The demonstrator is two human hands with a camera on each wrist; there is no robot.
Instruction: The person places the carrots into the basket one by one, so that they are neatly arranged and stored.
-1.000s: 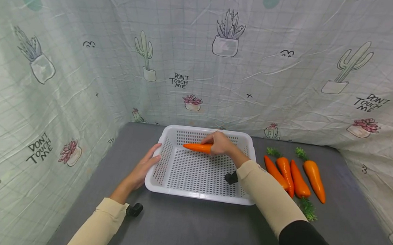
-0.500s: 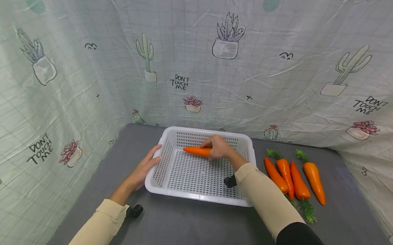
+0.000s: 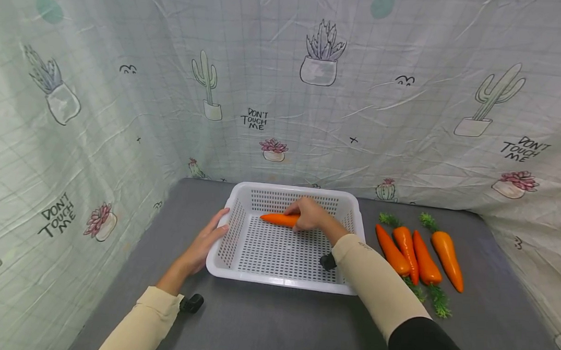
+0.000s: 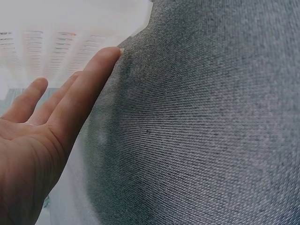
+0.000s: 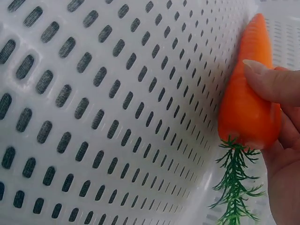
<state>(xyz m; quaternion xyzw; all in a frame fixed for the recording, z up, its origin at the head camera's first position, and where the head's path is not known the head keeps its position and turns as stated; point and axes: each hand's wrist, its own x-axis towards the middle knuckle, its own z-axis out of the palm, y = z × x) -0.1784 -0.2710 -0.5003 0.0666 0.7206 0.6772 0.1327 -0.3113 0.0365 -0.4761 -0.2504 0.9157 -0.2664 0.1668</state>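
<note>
"Orange, smooth and glossy: is that the carrot [image 5: 248, 110] in the right hand [image 3: 307, 214]?"

"Yes, just one, pinched between the thumb and the fingers. It's broad and rounded at one end, tapers to a slim tip, and shows faint rings near that tip."

"Any leaves on it?"

"One green tuft [image 5: 236, 187], feathery, at the broad end. From above, the hand covers that end, and the tip points to the left."

"And where is it?"

"Inside the basket [image 3: 285, 281], near the back wall. There's one basket, white plastic, slotted in rows across its floor and sides. Whether the carrot touches the floor, I can't tell."

"What about the left hand [image 3: 203, 243]?"

"Its fingers are stretched out against the basket's left side. It grips no carrot."

"How many others?"

"Four loose carrots [image 3: 447, 261] on the grey table [image 3: 264, 331], to the right of the basket. Three lie close together, the fourth slightly apart. Two tips point away from the person, two toward."

"And behind?"

"One pale sheet [image 3: 405, 118] printed with potted plants. DON'T TOUCH ME appears on it three times."
</note>
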